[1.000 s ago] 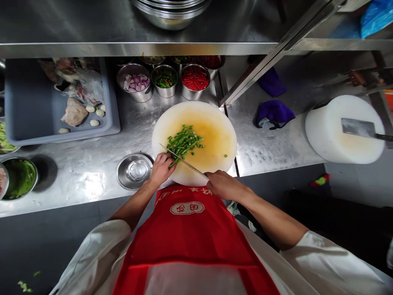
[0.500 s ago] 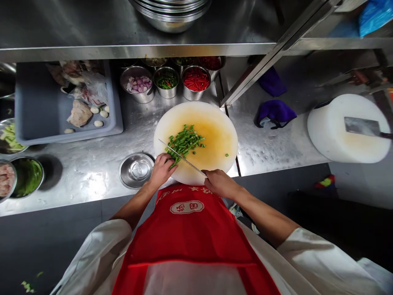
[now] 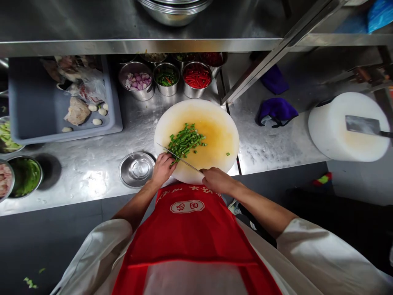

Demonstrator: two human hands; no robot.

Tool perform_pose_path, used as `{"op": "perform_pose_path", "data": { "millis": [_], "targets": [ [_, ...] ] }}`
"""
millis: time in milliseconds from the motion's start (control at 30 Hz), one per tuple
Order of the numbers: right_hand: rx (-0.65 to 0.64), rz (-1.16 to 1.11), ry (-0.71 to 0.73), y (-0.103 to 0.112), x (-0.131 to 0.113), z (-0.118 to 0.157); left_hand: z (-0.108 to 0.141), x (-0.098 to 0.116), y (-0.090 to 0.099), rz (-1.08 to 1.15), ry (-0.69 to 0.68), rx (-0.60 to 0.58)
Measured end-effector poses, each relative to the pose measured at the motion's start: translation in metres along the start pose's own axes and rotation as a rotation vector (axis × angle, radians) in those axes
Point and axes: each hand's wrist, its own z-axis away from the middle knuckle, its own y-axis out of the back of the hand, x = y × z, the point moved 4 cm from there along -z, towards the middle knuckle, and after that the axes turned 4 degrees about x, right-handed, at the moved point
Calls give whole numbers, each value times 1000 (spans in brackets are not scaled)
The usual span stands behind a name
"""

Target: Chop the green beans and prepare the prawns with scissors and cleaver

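Observation:
On the round white cutting board [image 3: 219, 131], stained yellow in its middle, lies a heap of chopped green beans [image 3: 188, 139]. My right hand [image 3: 215, 180] is closed round the handle of a knife [image 3: 187, 163], whose blade points to the upper left across the near edge of the heap. At the board's lower left, my left hand [image 3: 164, 168] presses curled fingers on the uncut green beans, right against the blade. Those uncut ends are mostly hidden under the fingers. One small cut piece [image 3: 227, 154] lies apart at the right.
A shallow steel bowl [image 3: 136, 169] stands left of the board. Behind are steel pots of shallots [image 3: 138, 81], green chillies [image 3: 166, 78] and red chillies [image 3: 197, 77], under a shelf edge [image 3: 141, 46]. A grey tray [image 3: 33, 102] is at left; a second board [image 3: 365, 106] bears a cleaver [image 3: 362, 124].
The knife and my right hand have shifted slightly to the left along the beans. My left hand keeps its hold. The whole view has moved a little.

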Motion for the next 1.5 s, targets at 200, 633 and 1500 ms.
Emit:
{"op": "perform_pose_path", "data": {
  "millis": [200,633,1500],
  "targets": [
    [53,1,33,-4,-6,-10,-1,-3,4,-2,-20,-11],
    [164,18,87,0,-4,-8,4,-1,5,-47,-31,28],
    [81,70,92,-8,-21,-28,6,-9,6,31,48,44]
  ]
}}
